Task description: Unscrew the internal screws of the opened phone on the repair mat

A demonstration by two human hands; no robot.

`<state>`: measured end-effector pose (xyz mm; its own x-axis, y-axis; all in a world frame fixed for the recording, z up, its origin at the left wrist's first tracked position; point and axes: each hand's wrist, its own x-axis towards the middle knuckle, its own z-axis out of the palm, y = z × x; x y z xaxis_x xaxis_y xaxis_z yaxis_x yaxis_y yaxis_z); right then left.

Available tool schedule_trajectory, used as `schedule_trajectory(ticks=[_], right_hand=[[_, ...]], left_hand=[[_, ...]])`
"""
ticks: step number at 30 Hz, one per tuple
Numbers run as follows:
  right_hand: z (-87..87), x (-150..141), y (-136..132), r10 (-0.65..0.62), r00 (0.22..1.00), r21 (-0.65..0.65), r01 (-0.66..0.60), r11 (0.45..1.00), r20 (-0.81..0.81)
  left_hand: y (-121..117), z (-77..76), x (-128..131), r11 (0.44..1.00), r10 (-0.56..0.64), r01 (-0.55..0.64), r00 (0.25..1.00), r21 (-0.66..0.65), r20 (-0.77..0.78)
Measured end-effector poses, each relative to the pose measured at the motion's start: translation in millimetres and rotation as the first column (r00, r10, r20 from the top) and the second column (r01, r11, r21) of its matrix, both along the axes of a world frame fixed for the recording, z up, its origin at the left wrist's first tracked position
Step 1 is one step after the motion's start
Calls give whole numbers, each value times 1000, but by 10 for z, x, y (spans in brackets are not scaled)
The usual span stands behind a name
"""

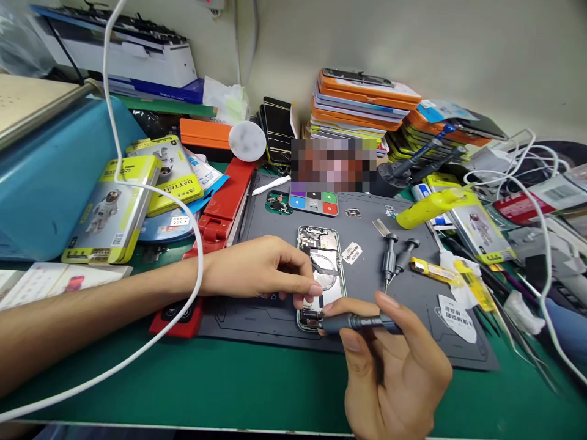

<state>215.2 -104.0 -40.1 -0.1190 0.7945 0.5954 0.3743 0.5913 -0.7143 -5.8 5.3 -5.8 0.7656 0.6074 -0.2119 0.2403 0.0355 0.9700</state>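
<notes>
An opened smartphone [328,276] lies on the dark grey work mat [275,330], its inner parts and a round coil showing. My left hand [266,269] reaches over the phone's left side. Its thumb and fingers are pinched together above the lower part, and I cannot make out whether anything is between them. A dark grey screwdriver [360,322] is in the fingers of my right hand [394,366], held almost level. Its tip end meets the phone's bottom end, where the exact contact is hidden. A razor blade [353,253] lies right of the phone.
Two more screwdrivers [389,261] and a yellow bottle [428,208] are on the mat's right side. Tweezers [518,342] lie farther right. A white cable [200,256] loops across my left forearm. Battery boxes [114,208] stand left, and stacked orange cases [362,104] stand behind.
</notes>
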Motion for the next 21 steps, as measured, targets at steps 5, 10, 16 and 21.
schedule_trajectory(ticks=[5,10,16,21], right_hand=[[47,-5,9,-93,995,14,94,995,-42],[70,27,-2,-159,987,60,157,986,38],[73,13,6,-209,978,57,210,976,-23],[50,9,15,-220,975,88,218,972,19]], left_hand=[[2,-22,9,1000,-8,9,1000,-30,20],[-4,-56,4,997,-43,47,997,-60,57],[-4,-45,-10,994,-103,103,995,44,-3],[-20,11,4,993,-100,103,994,65,-40]])
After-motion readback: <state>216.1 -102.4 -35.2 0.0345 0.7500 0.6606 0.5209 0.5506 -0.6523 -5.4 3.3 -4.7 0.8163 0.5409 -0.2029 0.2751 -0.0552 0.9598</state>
